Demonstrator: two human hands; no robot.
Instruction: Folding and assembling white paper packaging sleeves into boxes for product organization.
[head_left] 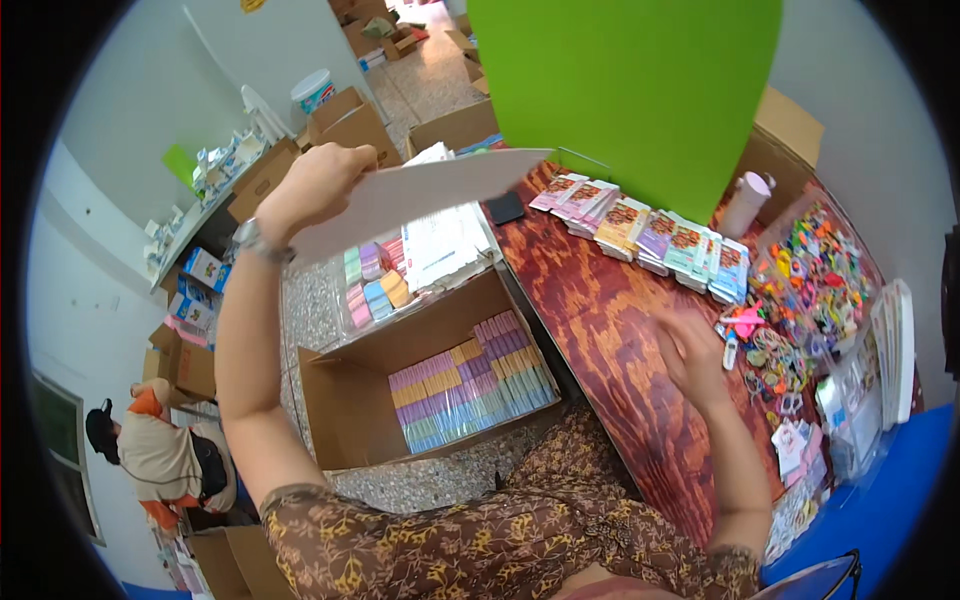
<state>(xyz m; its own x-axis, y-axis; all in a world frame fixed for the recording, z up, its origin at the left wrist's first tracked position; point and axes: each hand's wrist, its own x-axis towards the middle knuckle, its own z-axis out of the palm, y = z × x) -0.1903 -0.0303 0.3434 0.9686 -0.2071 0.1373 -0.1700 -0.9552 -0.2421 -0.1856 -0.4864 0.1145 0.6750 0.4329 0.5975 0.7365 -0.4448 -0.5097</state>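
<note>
My left hand (325, 180) is raised at the upper left, its fingers closed on the edge of a thin white sheet (420, 195). Out to the right from that hand, the sheet reaches over a pile of white papers (447, 248). My right hand (692, 358) hovers over the red-brown table (590, 310). Slightly blurred, its fingers are loosely bent and apart, with nothing visible in them. Beyond it runs a row of small flat packets (655, 238) in several colours. Below the sheet, an open cardboard box (345, 410) holds rows of pastel packs (465, 385).
Colourful small trinkets (815, 265) in clear plastic cover the table's right side, near a pale pink bottle (746, 205). A green panel (620, 90) stands behind the packets. Another person (175, 450) bends among cartons at the left. A black object (505, 208) lies at the table's far corner.
</note>
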